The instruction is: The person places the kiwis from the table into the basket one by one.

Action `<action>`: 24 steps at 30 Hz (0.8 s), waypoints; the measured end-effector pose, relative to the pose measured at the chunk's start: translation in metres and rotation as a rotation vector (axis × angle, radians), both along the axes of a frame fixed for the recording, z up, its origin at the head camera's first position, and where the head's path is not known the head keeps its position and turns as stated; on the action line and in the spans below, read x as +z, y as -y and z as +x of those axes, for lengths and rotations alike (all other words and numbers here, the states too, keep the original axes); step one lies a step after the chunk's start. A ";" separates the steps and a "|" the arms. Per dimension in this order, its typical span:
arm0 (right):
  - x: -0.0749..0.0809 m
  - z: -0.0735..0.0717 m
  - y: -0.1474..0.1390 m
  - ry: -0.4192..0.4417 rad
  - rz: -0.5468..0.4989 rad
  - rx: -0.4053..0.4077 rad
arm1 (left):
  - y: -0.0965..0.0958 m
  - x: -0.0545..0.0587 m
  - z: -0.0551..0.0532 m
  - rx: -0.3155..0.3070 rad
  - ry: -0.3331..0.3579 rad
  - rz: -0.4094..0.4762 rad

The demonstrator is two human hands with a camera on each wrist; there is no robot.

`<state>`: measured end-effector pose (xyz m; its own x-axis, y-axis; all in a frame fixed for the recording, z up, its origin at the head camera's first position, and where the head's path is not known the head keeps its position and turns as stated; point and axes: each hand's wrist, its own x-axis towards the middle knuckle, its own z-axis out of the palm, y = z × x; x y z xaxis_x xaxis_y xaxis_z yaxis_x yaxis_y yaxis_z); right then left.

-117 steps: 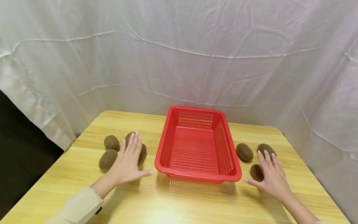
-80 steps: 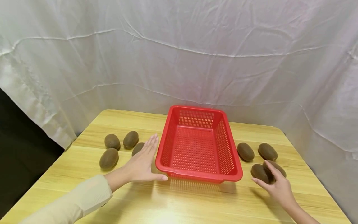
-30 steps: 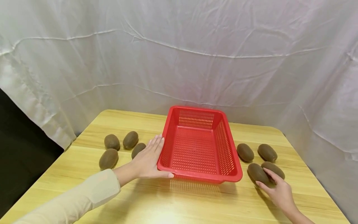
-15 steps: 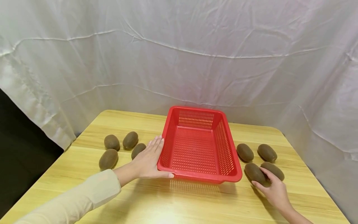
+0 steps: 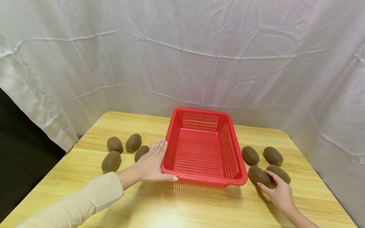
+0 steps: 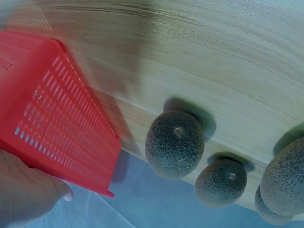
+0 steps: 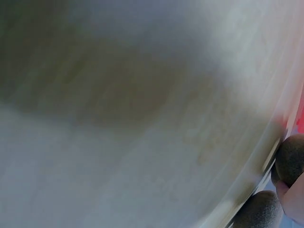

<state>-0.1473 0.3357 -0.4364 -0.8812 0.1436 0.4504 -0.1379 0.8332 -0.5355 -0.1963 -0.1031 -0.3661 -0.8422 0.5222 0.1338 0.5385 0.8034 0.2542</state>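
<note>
The right hand (image 5: 280, 194) pinches the held kiwifruit (image 5: 259, 175) between thumb and fingers, and from here that looks like the likeliest trouble. Most of the fruit juts out past the fingertips, so a loose pinch could let it twist free, and a rounded thing like that might well roll across the counter (image 5: 171, 205). The neighbouring kiwifruit (image 5: 280, 174) lies just beyond that hand; a careless knuckle could nudge it off. Farther out, ahead of the same hand, sit the inner kiwifruit (image 5: 250, 155) and the outer kiwifruit (image 5: 273, 155); a low swing could catch either. Whether the held one is off the surface I honestly can't say, since the right wrist view is blurred and shows it only at its edge.

The left hand (image 5: 151, 166) is spread against the red basket (image 5: 208, 181), which lies between the two hands: fingers straight along its side, thumb along the near rim. Pushing too hard could slide the basket; too light a touch could let a knock shift it. Beyond that hand's outer side lie four more kiwifruit (image 5: 114, 144), one close enough for the knuckles to bump.

I can read no brand, label or writing anywhere.
</note>
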 end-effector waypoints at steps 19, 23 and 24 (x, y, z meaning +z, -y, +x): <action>0.019 -0.001 0.008 0.005 -0.201 0.037 | 0.000 0.001 0.000 -0.001 -0.001 0.006; 0.026 -0.003 0.008 0.016 -0.197 0.005 | 0.000 0.001 0.000 0.006 0.007 -0.010; 0.028 -0.004 0.008 0.016 -0.195 -0.002 | 0.000 0.001 0.000 0.009 0.008 -0.016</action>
